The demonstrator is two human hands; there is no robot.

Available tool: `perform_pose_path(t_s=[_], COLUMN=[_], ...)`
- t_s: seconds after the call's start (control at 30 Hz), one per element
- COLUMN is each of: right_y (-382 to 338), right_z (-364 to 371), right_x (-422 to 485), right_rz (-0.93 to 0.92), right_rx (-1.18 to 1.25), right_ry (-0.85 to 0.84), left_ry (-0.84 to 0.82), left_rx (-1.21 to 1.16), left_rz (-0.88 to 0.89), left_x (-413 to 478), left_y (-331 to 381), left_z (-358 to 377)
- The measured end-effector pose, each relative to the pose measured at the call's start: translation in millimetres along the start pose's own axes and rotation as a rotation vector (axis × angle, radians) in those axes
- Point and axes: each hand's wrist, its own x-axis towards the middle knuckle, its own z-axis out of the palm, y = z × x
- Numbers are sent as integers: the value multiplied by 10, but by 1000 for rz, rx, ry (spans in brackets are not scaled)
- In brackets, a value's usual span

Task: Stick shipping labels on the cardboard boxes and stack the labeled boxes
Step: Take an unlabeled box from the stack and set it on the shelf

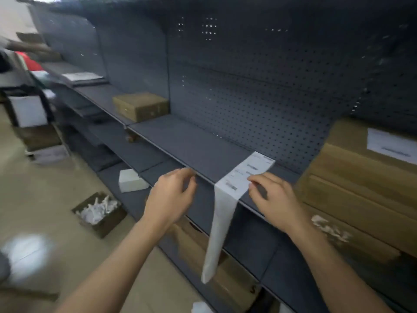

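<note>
Head view: a grey shelf (191, 141) carries stacked cardboard boxes (352, 177) at the right, the top one bearing a white label (390, 145). A label strip (243, 177) lies over the shelf edge and hangs down. The right hand (275, 199) touches its edge; I cannot tell its grip. The left hand (171, 195) hovers beside it, loosely curled and empty.

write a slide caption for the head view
Right hand pinches a label strip draped over the grey shelf edge, left hand beside it, labeled cardboard boxes at right.

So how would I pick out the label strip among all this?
Find the grey pegboard shelving. On the front edge of its shelf, by the right hand, lies the label strip. Unlike the label stuck on the stacked boxes, it dangles over the edge.
</note>
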Motion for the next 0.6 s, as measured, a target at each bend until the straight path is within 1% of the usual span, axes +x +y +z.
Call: perform_pose_path(t_s=[0.1, 0.17, 0.37, 0.6], right_y=[-475, -733, -1212, -1796], right_z=[385, 628, 1428, 2408], right_x=[399, 640, 1425, 2544], right_rz=[-37, -88, -218, -326], right_rx=[-37, -48, -64, 92], right_ry=[-62, -70, -102, -151], left_ry=[53, 77, 122, 167], left_rx=[121, 192, 355, 441], left_rz=[-41, -62, -130, -259], left_x=[133, 189, 456, 1102], left_y=[-633, -979, -1914, -2888], left_z=[-354, -540, -888, -1179])
